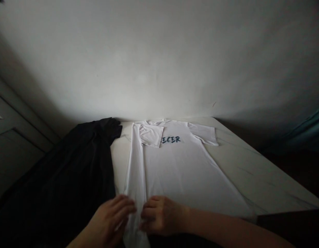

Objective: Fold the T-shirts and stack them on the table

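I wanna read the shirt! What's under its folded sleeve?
The folded sleeve lies on the white T-shirt. Beside the sleeve, dark letters ending "CER" show; any underneath can't be seen.

Shirt (174,172): white, the turned-in strip and both sleeves likewise. Lettering (172,139) on its chest: dark blue, brushy strokes, ECER legible from here. Garment (79,165) beside it: black. Table (242,165): off-white, marble-like, thin grey veins. Wall (154,62): pale grey, darkening toward the corners; one small reddish streak (214,104). Door (12,137): dull grey, I'd say. Cloth (301,129) at far right: dark teal.
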{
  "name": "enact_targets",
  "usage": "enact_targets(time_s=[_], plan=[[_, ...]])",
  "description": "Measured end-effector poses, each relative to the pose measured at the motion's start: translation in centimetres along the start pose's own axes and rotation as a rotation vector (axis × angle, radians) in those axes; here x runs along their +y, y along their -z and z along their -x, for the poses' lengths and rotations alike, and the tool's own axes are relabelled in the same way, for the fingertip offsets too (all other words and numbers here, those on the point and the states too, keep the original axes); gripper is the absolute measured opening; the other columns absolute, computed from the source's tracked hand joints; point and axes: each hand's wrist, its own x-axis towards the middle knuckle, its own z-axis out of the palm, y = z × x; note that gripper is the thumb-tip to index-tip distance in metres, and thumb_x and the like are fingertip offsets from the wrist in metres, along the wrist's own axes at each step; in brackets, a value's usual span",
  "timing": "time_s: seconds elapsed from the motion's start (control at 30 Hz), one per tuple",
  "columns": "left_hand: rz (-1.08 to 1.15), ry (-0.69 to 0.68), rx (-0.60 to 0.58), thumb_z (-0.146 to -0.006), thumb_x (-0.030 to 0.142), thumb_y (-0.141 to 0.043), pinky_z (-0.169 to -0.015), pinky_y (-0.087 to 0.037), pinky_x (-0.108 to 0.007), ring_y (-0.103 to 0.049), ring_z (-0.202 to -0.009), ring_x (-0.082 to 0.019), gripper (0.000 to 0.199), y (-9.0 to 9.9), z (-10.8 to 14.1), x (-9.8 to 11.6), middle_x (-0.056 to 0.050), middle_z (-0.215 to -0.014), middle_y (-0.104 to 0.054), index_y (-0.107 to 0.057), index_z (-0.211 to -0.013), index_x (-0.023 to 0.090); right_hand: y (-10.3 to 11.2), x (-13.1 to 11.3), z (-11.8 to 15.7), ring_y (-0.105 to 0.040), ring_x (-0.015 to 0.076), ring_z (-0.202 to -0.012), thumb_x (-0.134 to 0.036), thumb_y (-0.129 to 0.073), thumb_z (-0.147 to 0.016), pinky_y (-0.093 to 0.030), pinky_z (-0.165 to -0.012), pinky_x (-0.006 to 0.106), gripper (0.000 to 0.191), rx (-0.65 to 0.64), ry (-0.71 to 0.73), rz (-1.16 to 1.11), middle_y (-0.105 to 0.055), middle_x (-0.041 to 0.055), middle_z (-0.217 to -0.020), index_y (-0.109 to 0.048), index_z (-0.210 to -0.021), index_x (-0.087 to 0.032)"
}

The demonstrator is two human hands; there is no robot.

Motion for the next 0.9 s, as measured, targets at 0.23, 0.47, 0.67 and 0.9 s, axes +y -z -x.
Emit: enact_targets(time_s=[0.23,0.47,0.67,0.9], plan=[[-0.088,0.157,-0.193,-0.097,0.04,-0.045,-0.12,-0.025,-0.049,-0.025,-0.147,-0.028,0.057,-2.7,-7.5,-9.7,-0.012,-0.159,-0.031,-0.034,-0.149,0.02,0.3,-1.2,0.0,-0.063,0.0179,-0.101,-0.043,-0.066,-0.088,-0.048,-0.085,0.031,0.021,-0.141,0.033,-0.29,-0.07,0.0013,-0.107,-0.074,-0.088,-0.023],[0.014,0.094,-0.334,-0.098,0.047,-0.04,-0.118,-0.022,-0.053,-0.011,-0.149,-0.032,0.062,-3.3,-4.2,-9.2,-0.008,-0.164,-0.01,-0.018,-0.154,0.033,1.4,3.1,-1.5,-0.061,0.0148,-0.114,-0.026,-0.053,-0.097,-0.046,-0.1,0.026,0.024,-0.062,-0.337,-0.43,-0.068,0.0084,-0.121,-0.069,-0.111,-0.015],[0.101,0.075,-0.422,-0.088,0.027,-0.06,-0.115,-0.032,-0.055,-0.021,-0.147,-0.033,0.062,0.7,-2.1,-7.7,-0.001,-0.163,-0.02,-0.04,-0.144,0.042,-0.7,11.1,-5.0,-0.021,0.0315,-0.147,-0.041,-0.057,-0.095,-0.022,-0.119,0.048,0.063,-0.185,-0.618,-0.11,-0.028,0.0205,-0.157,-0.041,-0.146,-0.007],[0.191,0.235,-0.27,-0.094,0.022,-0.046,-0.096,-0.053,-0.033,-0.067,-0.106,-0.019,0.027,2.1,-3.9,-8.9,-0.006,-0.113,-0.072,-0.071,-0.102,0.024,-1.3,3.8,-4.1,-0.021,0.0338,-0.147,-0.057,-0.046,-0.095,-0.019,-0.118,0.057,0.072,-0.277,-0.392,-0.114,-0.029,0.0199,-0.157,-0.035,-0.149,-0.012]])
